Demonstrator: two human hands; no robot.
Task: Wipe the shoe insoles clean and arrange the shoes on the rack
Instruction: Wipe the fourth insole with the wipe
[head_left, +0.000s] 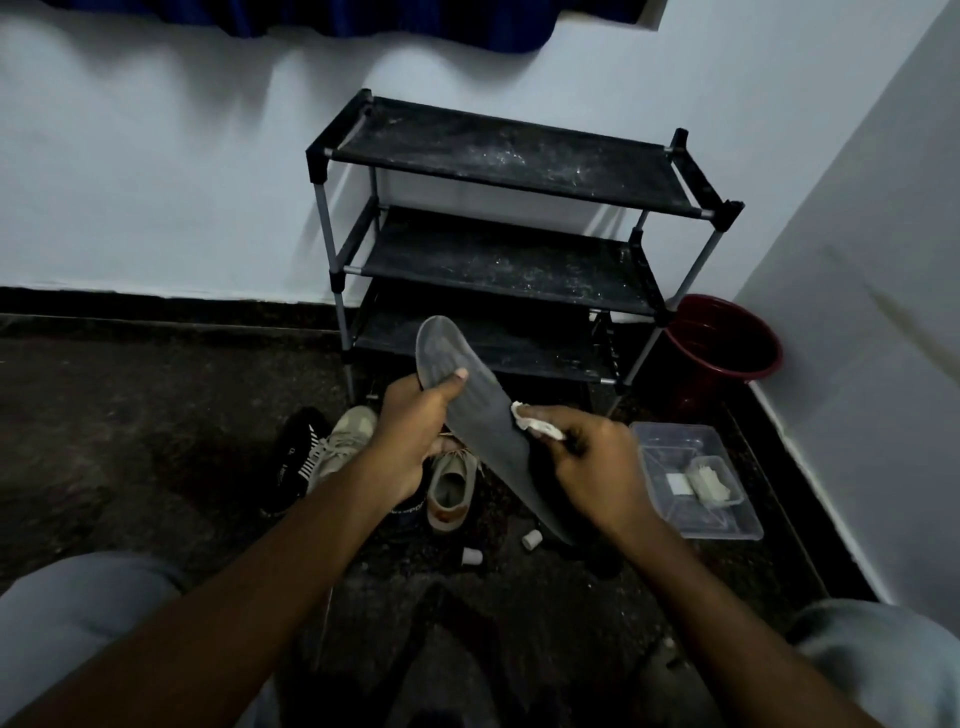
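My left hand (410, 436) grips a long grey insole (483, 415) near its toe end, thumb on top, holding it tilted above the floor. My right hand (587, 462) pinches a small white wipe (537, 425) against the insole's right edge. Below the hands lie two beige sneakers (452, 488) and a black shoe (296, 457) on the dark floor. A black three-shelf shoe rack (498, 156) stands against the wall beyond, its shelves dusty and bare.
A clear plastic tub (727, 519) holding a smaller container and white pads sits on the floor at right. A red bucket (727, 343) stands in the corner beside the rack. Two small white caps (531, 540) lie on the floor. My knees frame the bottom corners.
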